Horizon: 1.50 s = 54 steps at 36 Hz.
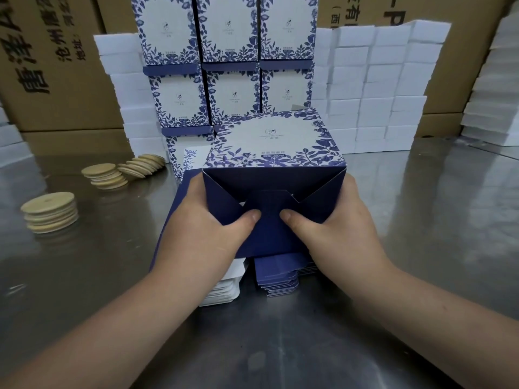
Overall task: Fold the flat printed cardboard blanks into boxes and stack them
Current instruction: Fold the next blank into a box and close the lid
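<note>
A white box with blue leaf print [273, 141] is held at the centre, its dark blue end flaps [269, 200] turned toward me. My left hand [207, 223] grips its left side, thumb pressing the flaps near the middle. My right hand [334, 223] grips the right side, thumb pressing the flaps beside the left thumb. Under the box lies a pile of flat blue blanks [278, 276]. Folded boxes [227, 60] stand stacked behind.
The metal table [421, 248] carries piles of round wooden lids [50, 211] at the left. White foam blocks [376, 88] are stacked at the back right and left. A pile of white cards [224, 290] lies under my left wrist. Brown cartons [56, 66] line the back.
</note>
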Tool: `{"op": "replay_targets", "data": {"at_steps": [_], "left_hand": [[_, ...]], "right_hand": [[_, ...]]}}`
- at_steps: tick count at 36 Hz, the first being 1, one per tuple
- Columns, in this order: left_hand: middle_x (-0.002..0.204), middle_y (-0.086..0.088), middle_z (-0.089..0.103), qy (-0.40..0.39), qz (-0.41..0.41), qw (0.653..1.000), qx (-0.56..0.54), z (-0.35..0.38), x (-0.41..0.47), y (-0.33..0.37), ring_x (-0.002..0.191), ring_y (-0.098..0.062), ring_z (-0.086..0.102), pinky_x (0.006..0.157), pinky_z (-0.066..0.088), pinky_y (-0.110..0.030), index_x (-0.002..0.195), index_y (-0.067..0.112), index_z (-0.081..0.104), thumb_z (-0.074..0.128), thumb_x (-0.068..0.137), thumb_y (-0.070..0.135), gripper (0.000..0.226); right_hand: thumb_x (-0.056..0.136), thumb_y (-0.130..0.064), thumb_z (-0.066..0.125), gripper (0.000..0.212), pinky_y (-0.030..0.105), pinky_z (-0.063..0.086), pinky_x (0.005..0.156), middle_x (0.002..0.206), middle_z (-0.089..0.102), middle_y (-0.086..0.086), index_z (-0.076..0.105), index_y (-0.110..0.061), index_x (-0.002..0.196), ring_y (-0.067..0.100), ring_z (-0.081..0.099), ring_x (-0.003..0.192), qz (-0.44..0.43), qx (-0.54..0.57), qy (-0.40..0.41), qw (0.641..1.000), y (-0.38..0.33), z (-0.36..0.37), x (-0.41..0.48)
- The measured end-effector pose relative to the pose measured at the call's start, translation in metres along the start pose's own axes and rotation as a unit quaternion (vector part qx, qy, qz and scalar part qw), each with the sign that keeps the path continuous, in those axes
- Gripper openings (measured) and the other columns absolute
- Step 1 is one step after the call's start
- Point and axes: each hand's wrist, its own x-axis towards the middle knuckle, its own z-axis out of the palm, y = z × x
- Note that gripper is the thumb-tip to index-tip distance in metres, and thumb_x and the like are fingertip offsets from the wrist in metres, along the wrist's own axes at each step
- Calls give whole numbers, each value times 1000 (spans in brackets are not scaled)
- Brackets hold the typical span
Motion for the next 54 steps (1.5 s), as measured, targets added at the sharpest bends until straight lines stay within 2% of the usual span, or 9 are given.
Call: {"op": "replay_targets", "data": {"at_steps": [4, 8, 19, 23, 31, 37, 43, 51, 54], "left_hand": [[84, 48, 52, 7, 11, 1000, 6, 0, -1, 1, 80, 23, 51, 65, 39, -16, 84, 64, 40, 65, 49, 55, 44], [84, 44, 55, 17, 13, 1000, 5, 1, -1, 0, 80, 21, 52, 64, 39, -16, 87, 58, 44, 66, 50, 54, 44], [81, 51, 50, 18, 12, 1000, 9, 0, -3, 3, 75, 27, 48, 59, 34, -12, 83, 62, 42, 69, 54, 49, 42], [79, 49, 51, 20, 10, 1000, 8, 0, -2, 3, 75, 27, 47, 58, 34, -11, 84, 56, 45, 71, 56, 46, 40], [81, 47, 52, 20, 12, 1000, 2, 1, -3, 3, 78, 24, 49, 61, 36, -14, 84, 61, 43, 69, 57, 48, 39], [82, 32, 59, 27, 12, 1000, -8, 1, -3, 0, 81, 16, 53, 63, 39, -16, 87, 53, 48, 68, 63, 45, 33], [87, 41, 56, 23, 15, 999, -17, 1, -4, 3, 82, 21, 51, 62, 37, -14, 87, 54, 46, 66, 62, 46, 33], [79, 48, 52, 22, 29, 999, -28, -2, -5, 5, 76, 26, 49, 56, 34, 4, 83, 49, 48, 63, 62, 45, 26], [83, 47, 53, 11, 44, 998, -36, -4, -7, 5, 79, 24, 50, 56, 34, 4, 83, 57, 48, 62, 63, 49, 26]], "right_hand": [[61, -45, 71, 66, 17, 44, 71, 102, 50, -45, 37, -51, 117, -22, 51, 92, 2, 6, 4, 1000, 0, 1, 1], [58, -47, 69, 67, 22, 47, 74, 100, 50, -46, 38, -50, 117, -22, 51, 92, 4, 4, 9, 1000, 0, 1, 1], [61, -41, 74, 66, 18, 44, 71, 98, 51, -46, 40, -48, 116, -22, 51, 91, -2, 13, 14, 1000, 2, 3, 2], [60, -42, 73, 63, 11, 40, 67, 90, 49, -52, 37, -51, 110, -25, 49, 88, -7, 9, 14, 1000, 1, 3, 2], [64, -37, 77, 64, 13, 40, 68, 91, 49, -52, 36, -53, 110, -26, 49, 89, -19, 2, 21, 1000, 4, 4, 3], [64, -40, 72, 62, 16, 41, 70, 91, 47, -53, 34, -57, 110, -26, 48, 88, -21, -5, 21, 1000, 3, 5, 2], [64, -41, 70, 59, 14, 40, 68, 93, 46, -54, 34, -54, 109, -27, 48, 88, -27, -4, 18, 999, 2, 6, 1], [63, -49, 62, 42, -2, 38, 65, 99, 48, -50, 39, -62, 95, -25, 50, 89, -51, -8, -12, 999, -5, 5, -2], [64, -53, 58, 43, 4, 41, 68, 104, 50, -44, 35, -71, 95, -20, 51, 95, -64, -22, -20, 997, -6, 3, -3]]}}
